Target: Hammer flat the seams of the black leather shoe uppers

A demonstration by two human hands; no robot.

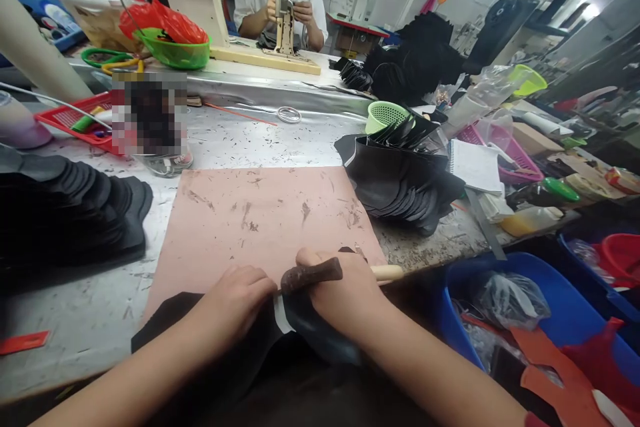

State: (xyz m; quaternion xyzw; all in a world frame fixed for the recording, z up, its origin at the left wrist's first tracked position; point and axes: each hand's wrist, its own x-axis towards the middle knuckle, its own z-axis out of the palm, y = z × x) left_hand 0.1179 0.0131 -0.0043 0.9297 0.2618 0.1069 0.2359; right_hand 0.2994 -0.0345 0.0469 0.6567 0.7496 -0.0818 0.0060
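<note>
My right hand (pixel 350 293) is wrapped round a hammer with a dark brown head (pixel 313 275); its pale wooden handle (pixel 387 272) sticks out to the right. Fingers bent and thumb side hidden, my left hand (pixel 237 297) holds the edge of a black leather piece (pixel 170 313) near the hammer head. That leather drapes over the front edge of a pinkish work board (pixel 260 213). A narrow white strip (pixel 283 315) shows on the leather between my hands.
Stacked black pieces stand left (pixel 100 213) and right (pixel 405 180) of the board. A green basket (pixel 385 115), a red tray (pixel 80 123) and scissors (pixel 123 65) lie beyond. Blue bins (pixel 460 287) stand at right. A co-worker (pixel 280 7) sits opposite at a machine.
</note>
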